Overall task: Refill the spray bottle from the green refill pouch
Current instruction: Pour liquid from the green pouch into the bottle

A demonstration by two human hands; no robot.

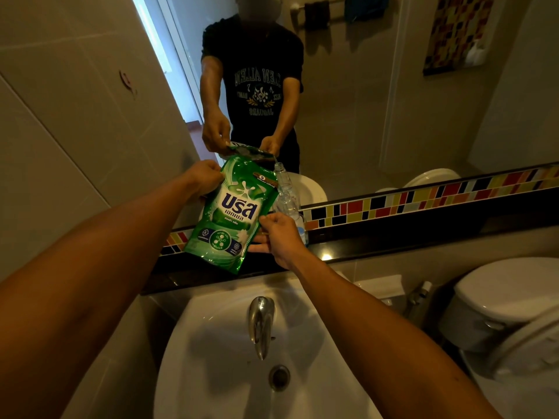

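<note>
The green refill pouch [234,210] is tilted to the right above the dark ledge, its top corner over the open neck of a clear spray bottle [287,201] that stands on the ledge against the mirror. A thin stream seems to run from the pouch's corner into the bottle's neck. My left hand [204,178] grips the pouch's upper left edge. My right hand [279,234] pinches the pouch's lower right edge, in front of the bottle's lower part. The bottle's spray head is not in view.
A white sink [217,352] with a chrome tap [261,323] lies below the dark ledge [393,240]. A toilet [508,300] stands at the right. The mirror [363,101] behind the ledge reflects a person, and a coloured tile strip [423,199] runs along its base.
</note>
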